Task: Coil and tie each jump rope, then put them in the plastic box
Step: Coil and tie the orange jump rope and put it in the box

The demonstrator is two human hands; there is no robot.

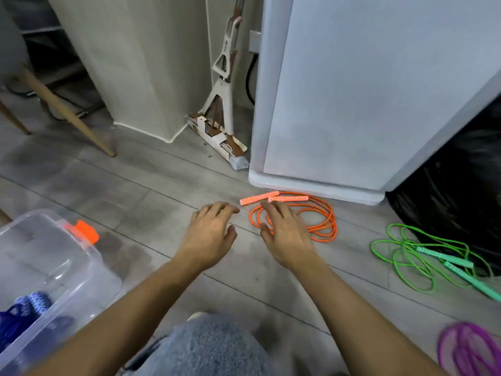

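Arms stretch forward side by side, both palms facing down over the grey plank floor (151, 185). The left hand (210, 232) hovers just left of the orange jump rope (322, 221), its fingers spread and gently curved downward, the thumb tucked inward, holding nothing. The right hand (284, 234) sits over the left part of that rope's loose coil, fingers straight and fanned, the tips close to the two orange handles (260, 198), which lie touching each other at the far edge of the coil; whether the fingers actually touch the cord I cannot tell, but nothing is gripped. The rope lies on the floor right in front of a white appliance (366, 90). Off to the right, a green jump rope (406, 253) sprawls uncoiled beside a black bag (461, 185), its pale green handles lying across the loops. Low in the right corner, a purple jump rope (466, 346) shows, blurred. Down on the left stands the clear plastic box (81, 256) with an orange latch (84, 232) on its end, and a blue jump rope (24, 308) already lies inside. A knee (211, 346) in grey denim sits between the forearms. At the back, a mop (225, 77) leans in the corner, and a wooden chair leg (67, 109) slants at far left.
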